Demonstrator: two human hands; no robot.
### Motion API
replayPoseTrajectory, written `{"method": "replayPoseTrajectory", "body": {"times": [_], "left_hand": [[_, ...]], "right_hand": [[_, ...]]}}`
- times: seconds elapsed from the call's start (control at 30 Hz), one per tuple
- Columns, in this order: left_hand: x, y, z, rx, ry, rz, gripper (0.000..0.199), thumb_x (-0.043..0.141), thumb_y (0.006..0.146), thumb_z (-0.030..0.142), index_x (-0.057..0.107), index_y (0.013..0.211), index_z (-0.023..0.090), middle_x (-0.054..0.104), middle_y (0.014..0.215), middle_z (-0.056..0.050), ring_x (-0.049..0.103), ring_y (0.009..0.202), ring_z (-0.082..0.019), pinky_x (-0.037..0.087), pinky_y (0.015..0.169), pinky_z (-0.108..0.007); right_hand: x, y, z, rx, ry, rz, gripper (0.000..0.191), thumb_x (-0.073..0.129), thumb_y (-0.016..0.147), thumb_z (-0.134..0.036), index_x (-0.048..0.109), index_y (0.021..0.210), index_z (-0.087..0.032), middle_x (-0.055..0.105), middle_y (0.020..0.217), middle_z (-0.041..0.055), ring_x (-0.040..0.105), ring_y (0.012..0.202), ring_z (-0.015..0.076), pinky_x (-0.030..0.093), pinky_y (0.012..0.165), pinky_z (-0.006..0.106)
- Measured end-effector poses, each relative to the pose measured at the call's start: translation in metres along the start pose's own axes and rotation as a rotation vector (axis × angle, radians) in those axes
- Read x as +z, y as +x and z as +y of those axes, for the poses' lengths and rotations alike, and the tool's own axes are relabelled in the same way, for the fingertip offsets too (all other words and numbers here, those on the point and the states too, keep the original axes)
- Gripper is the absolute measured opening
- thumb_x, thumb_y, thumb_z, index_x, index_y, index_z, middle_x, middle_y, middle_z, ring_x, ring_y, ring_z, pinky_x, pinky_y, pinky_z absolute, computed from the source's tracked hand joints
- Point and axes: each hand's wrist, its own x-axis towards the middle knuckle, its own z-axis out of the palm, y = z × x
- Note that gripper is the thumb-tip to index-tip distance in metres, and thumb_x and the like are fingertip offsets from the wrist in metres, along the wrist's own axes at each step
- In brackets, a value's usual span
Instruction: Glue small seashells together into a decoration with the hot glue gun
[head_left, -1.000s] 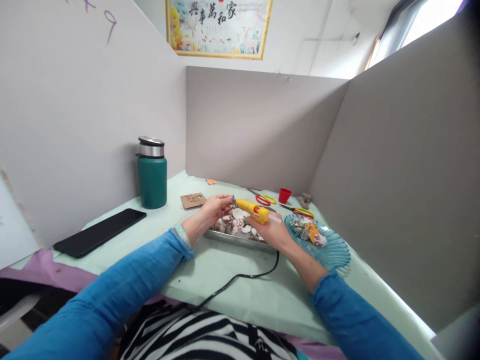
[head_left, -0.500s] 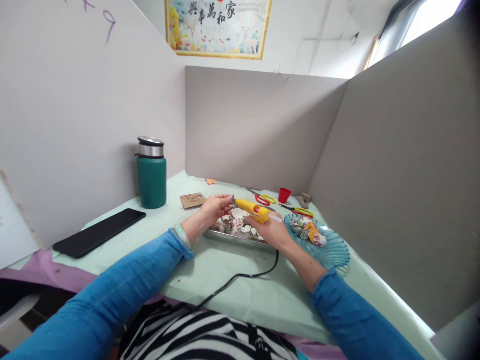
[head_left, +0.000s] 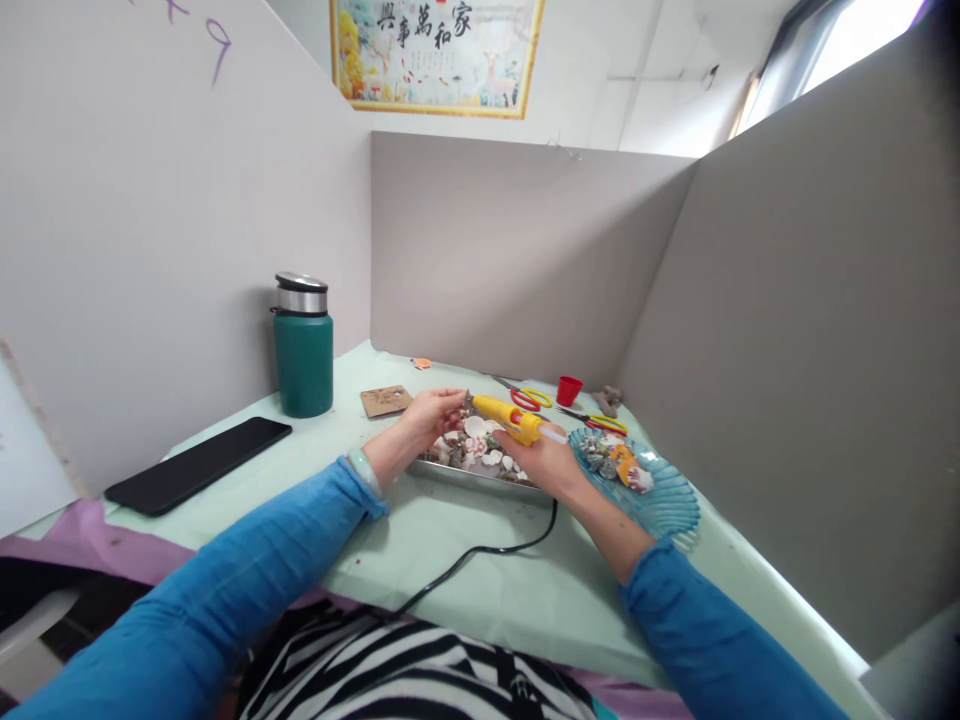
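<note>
In my right hand is a yellow hot glue gun, its nozzle pointing left and a pale glue stick sticking out of its back. My left hand is closed in a pinch at the nozzle's tip; a small greyish piece shows at the fingertips, too small to name. Below both hands lies a metal tray filled with seashells. A black cord runs from under my right hand across the cloth towards my lap.
A green bottle and a black phone are at left. A brown card lies behind my left hand. Scissors, a red cup and a blue glass plate with shell pieces are at right. Grey partitions enclose the table.
The glue gun has shifted very slightly to the right at its back end. My left hand stays at the nozzle.
</note>
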Motion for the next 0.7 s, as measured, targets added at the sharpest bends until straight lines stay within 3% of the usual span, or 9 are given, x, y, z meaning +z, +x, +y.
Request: {"method": "replayPoseTrajectory", "body": {"times": [0.13,0.4,0.7], "left_hand": [[-0.0009,0.0002,0.0009,-0.001,-0.023,0.018,0.009,0.064,0.074,0.013,0.060,0.080,0.008,0.052,0.055,0.001,0.045,0.043,-0.005,0.040,0.048,-0.020],[0.0014,-0.0031,0.0016,-0.016,-0.018,-0.064,0.007,0.065,0.072,0.013,0.059,0.074,0.009,0.049,0.051,0.002,0.044,0.041,-0.005,0.041,0.048,-0.020],[-0.0029,0.0029,0.0000,-0.014,-0.050,0.000,0.010,0.065,0.074,0.015,0.060,0.079,0.008,0.057,0.065,-0.003,0.047,0.045,-0.005,0.041,0.047,-0.020]], "right_hand": [[-0.0010,-0.0001,-0.0013,-0.004,-0.026,-0.015,0.028,0.055,0.074,-0.045,0.062,0.075,-0.018,0.065,0.069,0.0028,0.057,0.060,0.0159,0.039,0.054,0.024],[-0.0038,-0.0017,-0.0062,0.020,0.034,0.021,0.029,0.054,0.073,-0.043,0.064,0.078,-0.017,0.065,0.065,0.0014,0.056,0.056,0.0143,0.040,0.054,0.024],[-0.0025,-0.0009,-0.0030,0.010,-0.009,-0.034,0.029,0.056,0.073,-0.046,0.063,0.074,-0.018,0.065,0.067,0.0026,0.056,0.058,0.0155,0.039,0.051,0.023]]}}
